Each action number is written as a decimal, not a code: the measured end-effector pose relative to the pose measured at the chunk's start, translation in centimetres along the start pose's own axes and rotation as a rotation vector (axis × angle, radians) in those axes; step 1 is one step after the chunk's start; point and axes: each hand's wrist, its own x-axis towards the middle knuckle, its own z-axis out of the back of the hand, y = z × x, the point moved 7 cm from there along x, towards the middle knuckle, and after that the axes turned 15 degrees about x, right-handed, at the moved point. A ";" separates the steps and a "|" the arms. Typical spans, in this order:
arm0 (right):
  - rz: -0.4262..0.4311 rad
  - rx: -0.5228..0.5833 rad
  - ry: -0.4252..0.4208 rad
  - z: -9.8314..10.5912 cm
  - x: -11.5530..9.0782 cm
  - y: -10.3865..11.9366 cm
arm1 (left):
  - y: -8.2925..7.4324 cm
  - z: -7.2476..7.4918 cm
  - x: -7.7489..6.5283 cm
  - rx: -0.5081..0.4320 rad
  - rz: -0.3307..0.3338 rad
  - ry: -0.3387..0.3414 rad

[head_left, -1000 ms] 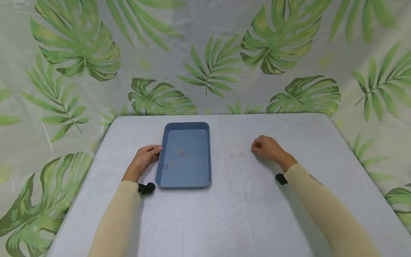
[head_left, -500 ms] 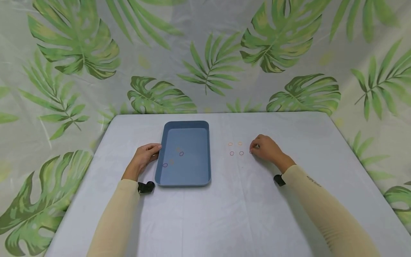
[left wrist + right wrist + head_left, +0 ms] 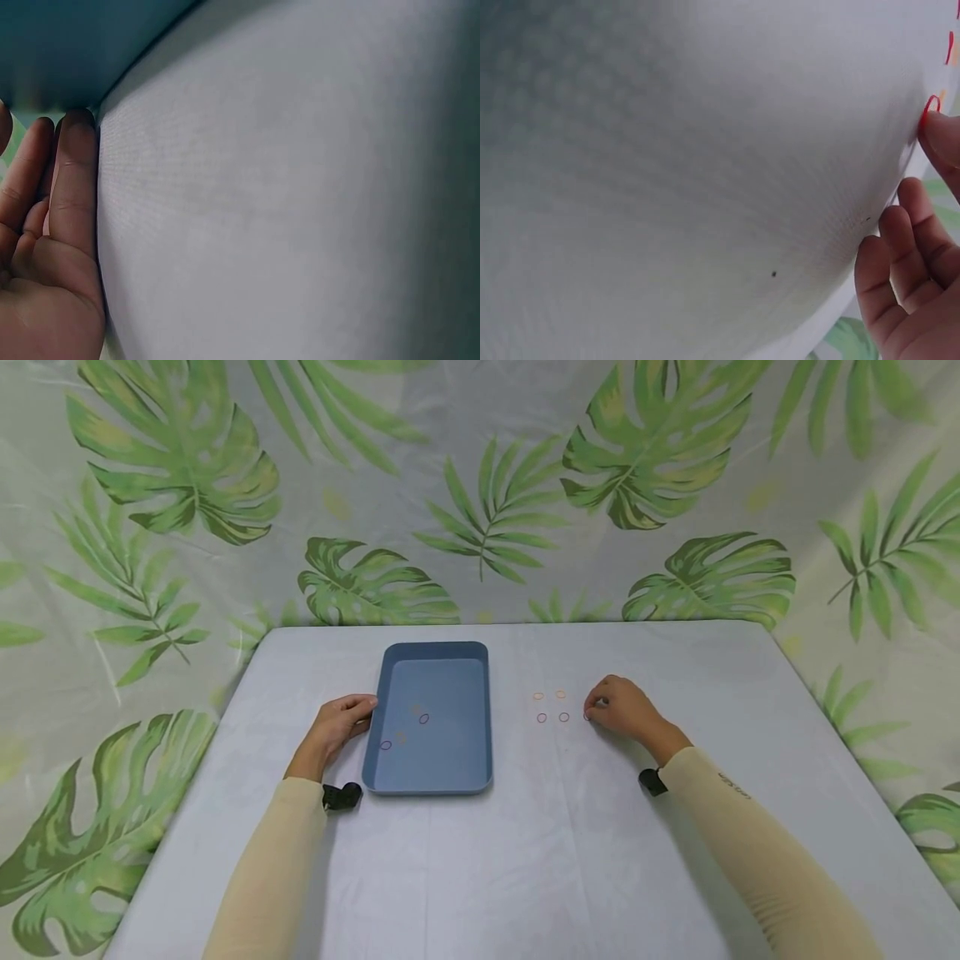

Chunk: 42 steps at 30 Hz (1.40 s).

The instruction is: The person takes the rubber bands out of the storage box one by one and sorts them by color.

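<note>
Now a red ring point(image 3: 927, 109) shows at the tips of the right hand point(image 3: 621, 707)

Nearest, pale sleeves point(image 3: 251, 868) reach in from seven and five o'clock, a black wrist camera point(image 3: 342, 797) at each cuff. At nine o'clock of the blue tray point(image 3: 457, 777), the left hand point(image 3: 333, 731) touches its wall with fairly straight fingers; whether the thumb clamps the rim I cannot tell. Inside, from eight o'clock to the middle, lie two reddish loops point(image 3: 386, 745) and, faintly, two orange-ish loops point(image 3: 402, 738).

Well off at the tray's three o'clock, two red rings point(image 3: 542, 717) lie side by side on the white table point(image 3: 517, 860). The right hand, at their three o'clock, seems to pinch the red ring between thumb and forefinger, low at the tabletop. One second ago none showed at those fingertips; half a second ago it did, and it has barely shifted since. That, I judge, gives the red row its third member.

Just beyond, at twelve o'clock from that pair, sit two orange rings point(image 3: 537, 696). Farthest, a leaf-print cloth point(image 3: 487, 518) hangs.
</note>
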 end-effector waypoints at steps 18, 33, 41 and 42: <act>0.083 0.135 0.047 0.5 1.4 4.5 | 0.0 -0.1 0.3 -0.012 0.004 0.013; 0.303 0.144 0.210 -3.1 3.9 15.9 | 0.4 -0.1 0.1 -0.021 0.014 -0.005; 0.322 0.084 0.279 -6.1 5.9 19.3 | 0.4 0.1 0.2 -0.010 0.002 -0.013; 0.313 0.075 0.292 -6.6 6.1 19.5 | 0.3 0.1 0.2 -0.012 0.003 -0.014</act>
